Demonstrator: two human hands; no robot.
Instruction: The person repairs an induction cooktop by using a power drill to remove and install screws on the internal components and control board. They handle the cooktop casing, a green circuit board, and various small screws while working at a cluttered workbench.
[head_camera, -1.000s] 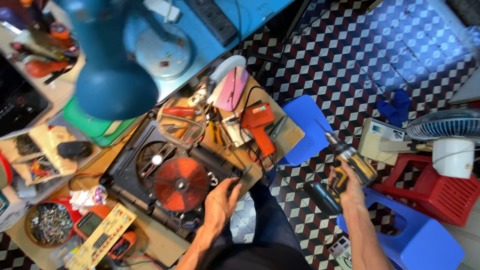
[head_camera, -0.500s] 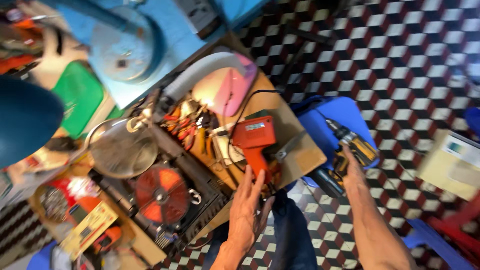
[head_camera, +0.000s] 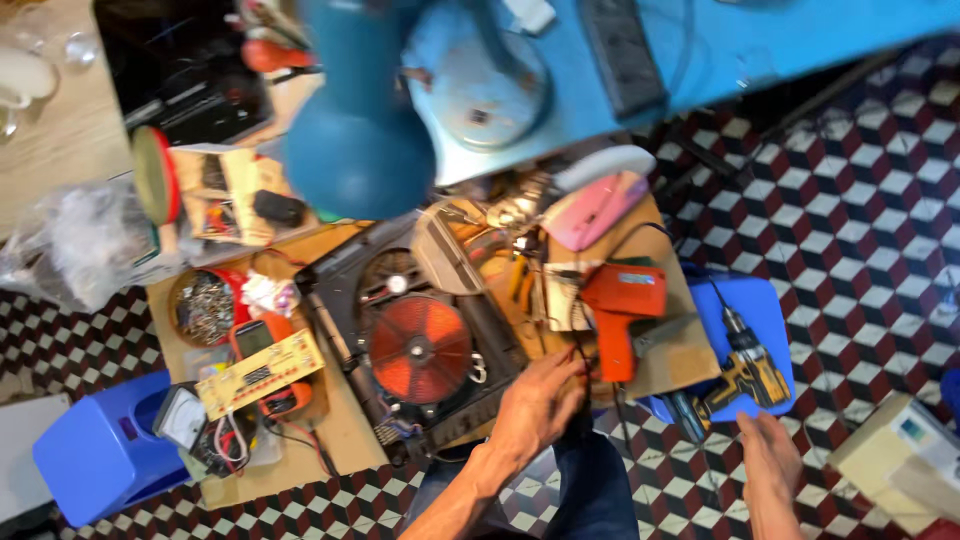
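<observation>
At the bench's near edge, the left hand (head_camera: 540, 400) rests with its fingers curled, fingertips (head_camera: 572, 362) touching thin dark and red wires just at 7 o'clock of the orange heat gun (head_camera: 620, 310); whether the grip actually pinches a wire or only lies on it I cannot tell. Those wires look limp and light, easy to snag, so they are best taken between thumb and forefinger near where they end. At 9 o'clock of the hand lies the opened cooktop with its copper-red coil (head_camera: 420, 350), which looks stiff, flat and fairly heavy, with fine windings that seem fragile; its black frame edge is the safer place to hold. The right hand (head_camera: 770, 455) hangs open, fingers spread, holding nothing, just below the yellow cordless drill (head_camera: 735, 375) that lies on the blue stool (head_camera: 770, 305) at 3 o'clock of the bench. That drill looks dense and rigid, heaviest at its battery end, and its handle offers a sure hold. Farther out, at 9 o'clock, a yellow circuit board (head_camera: 262, 372) and a tin of screws (head_camera: 203, 305) sit on the wooden bench (head_camera: 345, 440).
</observation>
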